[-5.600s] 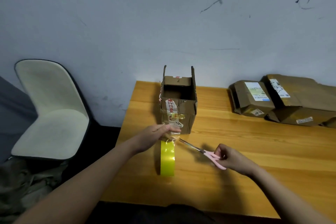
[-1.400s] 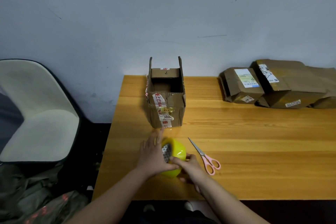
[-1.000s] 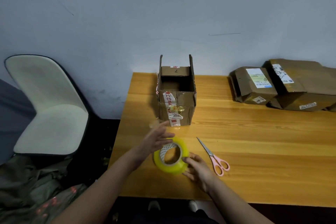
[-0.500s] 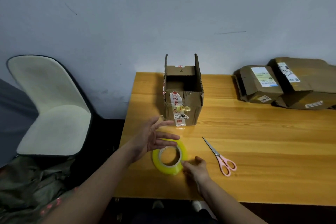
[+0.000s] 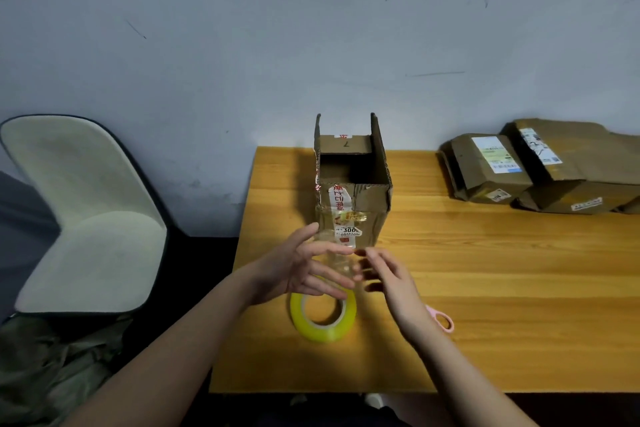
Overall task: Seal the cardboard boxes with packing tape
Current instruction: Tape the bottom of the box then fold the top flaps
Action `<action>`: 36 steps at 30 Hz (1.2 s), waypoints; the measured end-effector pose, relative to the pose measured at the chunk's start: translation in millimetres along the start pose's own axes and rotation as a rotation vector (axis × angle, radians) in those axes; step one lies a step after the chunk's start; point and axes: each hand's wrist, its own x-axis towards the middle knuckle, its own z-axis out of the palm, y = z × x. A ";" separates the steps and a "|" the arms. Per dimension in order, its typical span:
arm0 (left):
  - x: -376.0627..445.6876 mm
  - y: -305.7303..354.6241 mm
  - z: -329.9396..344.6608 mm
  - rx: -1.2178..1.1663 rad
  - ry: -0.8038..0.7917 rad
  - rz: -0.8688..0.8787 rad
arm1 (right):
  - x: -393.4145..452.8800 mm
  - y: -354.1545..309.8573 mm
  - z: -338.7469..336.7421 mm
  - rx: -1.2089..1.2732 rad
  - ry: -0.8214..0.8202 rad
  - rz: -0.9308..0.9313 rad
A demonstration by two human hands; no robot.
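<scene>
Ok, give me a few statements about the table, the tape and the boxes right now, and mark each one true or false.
1. The yellow roll of packing tape lies flat on the wooden table. True.
2. The open brown cardboard box has its top flaps folded shut. False: its side flaps stand up.
3. The pink-handled scissors are held in the right hand. False: they lie on the table behind that hand.
4. Labelled cardboard parcels sit at the table's far right. True.
5. A cream chair stands left of the table. True.
</scene>
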 end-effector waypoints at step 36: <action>32.8 46.8 43.8 0.100 0.218 0.070 | 28.1 -58.6 -30.6 0.306 -0.167 -0.138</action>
